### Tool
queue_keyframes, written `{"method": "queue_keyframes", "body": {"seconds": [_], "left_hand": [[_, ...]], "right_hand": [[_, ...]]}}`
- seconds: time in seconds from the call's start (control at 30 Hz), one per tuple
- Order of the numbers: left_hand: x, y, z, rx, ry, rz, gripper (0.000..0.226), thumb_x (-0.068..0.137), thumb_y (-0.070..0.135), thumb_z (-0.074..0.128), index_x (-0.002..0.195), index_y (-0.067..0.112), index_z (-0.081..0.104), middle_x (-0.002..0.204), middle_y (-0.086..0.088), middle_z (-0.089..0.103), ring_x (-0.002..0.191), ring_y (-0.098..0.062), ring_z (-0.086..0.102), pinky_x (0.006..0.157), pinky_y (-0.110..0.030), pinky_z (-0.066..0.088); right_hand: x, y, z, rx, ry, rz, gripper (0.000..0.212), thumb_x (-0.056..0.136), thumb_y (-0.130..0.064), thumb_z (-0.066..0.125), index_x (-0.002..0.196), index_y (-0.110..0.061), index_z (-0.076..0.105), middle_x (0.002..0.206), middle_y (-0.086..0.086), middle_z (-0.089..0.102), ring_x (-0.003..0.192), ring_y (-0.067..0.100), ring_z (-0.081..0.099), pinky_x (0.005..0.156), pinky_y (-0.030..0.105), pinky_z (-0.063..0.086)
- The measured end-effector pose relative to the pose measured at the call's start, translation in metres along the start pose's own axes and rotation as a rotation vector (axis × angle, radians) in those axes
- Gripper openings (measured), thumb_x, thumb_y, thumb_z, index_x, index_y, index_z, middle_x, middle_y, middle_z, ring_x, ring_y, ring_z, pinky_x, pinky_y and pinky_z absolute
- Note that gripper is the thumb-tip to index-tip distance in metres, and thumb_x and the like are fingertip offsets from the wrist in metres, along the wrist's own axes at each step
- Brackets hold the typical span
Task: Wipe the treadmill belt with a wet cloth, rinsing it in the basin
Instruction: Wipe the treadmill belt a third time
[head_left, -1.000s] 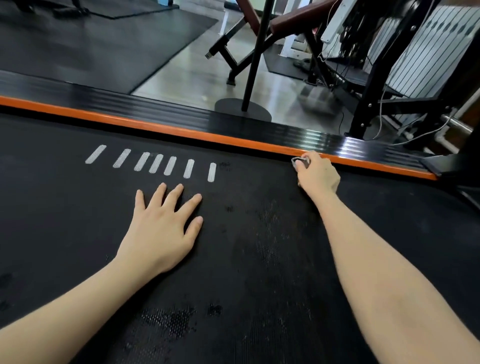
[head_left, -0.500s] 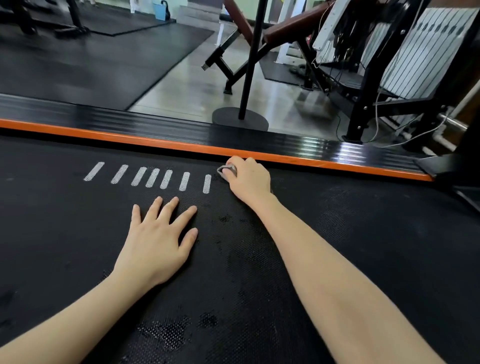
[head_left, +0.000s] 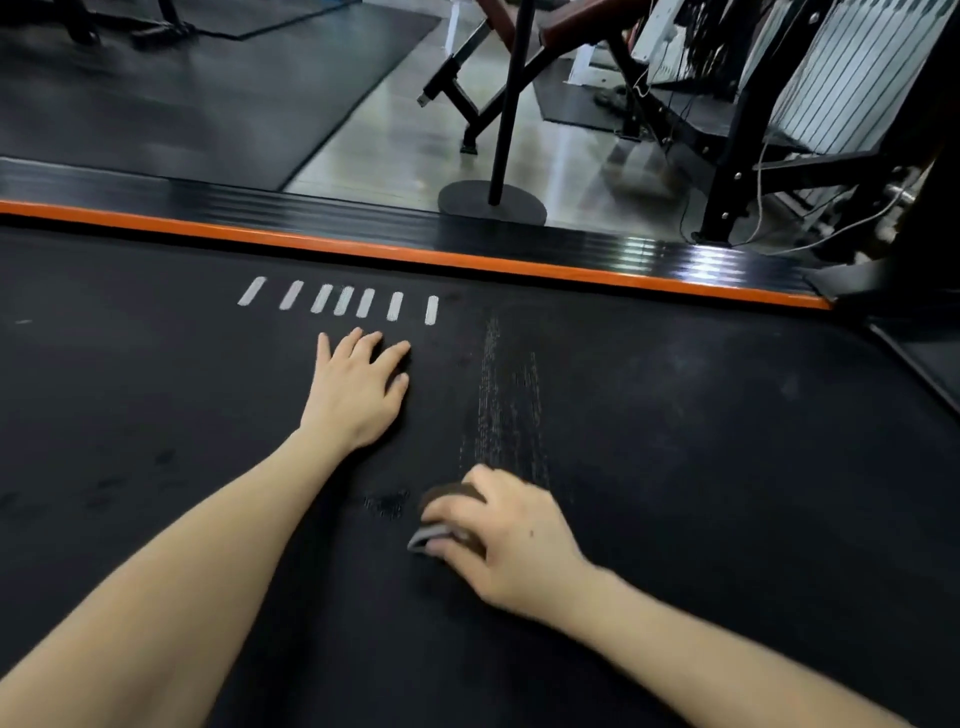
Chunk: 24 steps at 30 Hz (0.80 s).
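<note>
The black treadmill belt (head_left: 701, 467) fills the lower view, with several white dashes (head_left: 343, 301) printed near its far side. My right hand (head_left: 511, 540) grips a small bunched grey cloth (head_left: 434, 532) and presses it on the belt near me. A wet streak (head_left: 506, 405) runs from the far side of the belt down to that hand. Fingers spread, my left hand (head_left: 358, 395) lies flat on the belt just below the dashes. No basin is in view.
An orange strip (head_left: 467, 260) and a ribbed black side rail (head_left: 311, 208) border the belt's far side. Beyond stand a pole on a round base (head_left: 493, 202), a bench frame (head_left: 467, 98), a black machine frame (head_left: 737, 171) with cables, and dark floor mats (head_left: 182, 104).
My right hand has dragged the cloth from the orange edge leftward, then back toward me, leaving a wet streak. My left hand has stayed flat in place.
</note>
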<state>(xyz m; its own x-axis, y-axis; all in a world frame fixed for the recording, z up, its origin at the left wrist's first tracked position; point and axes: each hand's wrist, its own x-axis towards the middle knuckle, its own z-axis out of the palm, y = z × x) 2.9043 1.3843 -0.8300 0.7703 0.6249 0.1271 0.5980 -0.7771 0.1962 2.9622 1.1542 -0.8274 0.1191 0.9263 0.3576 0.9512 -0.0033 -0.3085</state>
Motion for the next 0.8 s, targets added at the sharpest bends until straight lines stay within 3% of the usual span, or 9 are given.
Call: {"method": "queue_keyframes", "body": {"seconds": [0.17, 0.3, 0.5, 0.6, 0.7, 0.8], "left_hand": [[-0.043, 0.01, -0.027, -0.032, 0.118, -0.053, 0.04, 0.098, 0.031, 0.044, 0.136, 0.02, 0.051, 0.145, -0.014, 0.043, 0.139, -0.032, 0.029, 0.114, -0.055, 0.008], [-0.101, -0.003, -0.045, 0.047, 0.045, 0.015, 0.044, 0.1, 0.036, 0.032, 0.14, 0.026, 0.045, 0.15, -0.01, 0.036, 0.142, -0.031, 0.023, 0.115, -0.054, 0.005], [-0.164, -0.039, -0.052, 0.113, -0.12, 0.045, 0.045, 0.101, 0.04, 0.033, 0.146, 0.033, 0.035, 0.156, -0.005, 0.027, 0.145, -0.031, 0.016, 0.115, -0.055, 0.005], [-0.18, -0.045, -0.045, 0.12, -0.161, 0.02, 0.049, 0.099, 0.047, 0.025, 0.145, 0.034, 0.035, 0.155, -0.004, 0.028, 0.144, -0.032, 0.017, 0.116, -0.055, 0.005], [-0.19, -0.039, -0.041, 0.12, -0.128, 0.081, 0.065, 0.089, 0.054, 0.016, 0.14, 0.028, 0.047, 0.147, -0.008, 0.042, 0.138, -0.038, 0.031, 0.111, -0.061, 0.015], [-0.201, -0.03, -0.033, 0.15, -0.085, 0.195, 0.058, 0.096, 0.05, 0.019, 0.134, 0.024, 0.054, 0.139, -0.009, 0.052, 0.13, -0.04, 0.043, 0.105, -0.065, 0.026]], "right_hand": [[0.031, 0.016, 0.001, -0.082, 0.006, 0.18, 0.036, 0.085, -0.057, 0.045, 0.102, -0.032, 0.065, 0.086, -0.002, 0.056, 0.082, 0.023, 0.062, 0.061, 0.034, 0.051], [0.038, 0.005, 0.007, -0.094, 0.041, 0.351, 0.025, 0.089, -0.048, 0.056, 0.105, -0.031, 0.065, 0.093, 0.001, 0.056, 0.089, 0.024, 0.059, 0.068, 0.035, 0.05], [-0.035, -0.072, 0.001, 0.005, -0.039, 0.097, 0.036, 0.086, -0.051, 0.046, 0.101, -0.026, 0.067, 0.084, 0.001, 0.053, 0.074, 0.021, 0.058, 0.059, 0.028, 0.043], [-0.059, -0.076, -0.011, 0.004, -0.145, 0.024, 0.035, 0.086, -0.053, 0.046, 0.104, -0.031, 0.066, 0.088, 0.0, 0.054, 0.077, 0.019, 0.057, 0.06, 0.026, 0.043], [-0.071, -0.045, -0.032, -0.11, -0.101, 0.235, 0.042, 0.085, -0.06, 0.038, 0.108, -0.035, 0.063, 0.093, -0.005, 0.053, 0.088, 0.017, 0.059, 0.065, 0.027, 0.041], [-0.078, -0.018, -0.044, -0.234, -0.043, 0.503, 0.028, 0.094, -0.046, 0.046, 0.114, -0.032, 0.059, 0.096, -0.004, 0.049, 0.09, 0.02, 0.059, 0.065, 0.028, 0.038]]}}
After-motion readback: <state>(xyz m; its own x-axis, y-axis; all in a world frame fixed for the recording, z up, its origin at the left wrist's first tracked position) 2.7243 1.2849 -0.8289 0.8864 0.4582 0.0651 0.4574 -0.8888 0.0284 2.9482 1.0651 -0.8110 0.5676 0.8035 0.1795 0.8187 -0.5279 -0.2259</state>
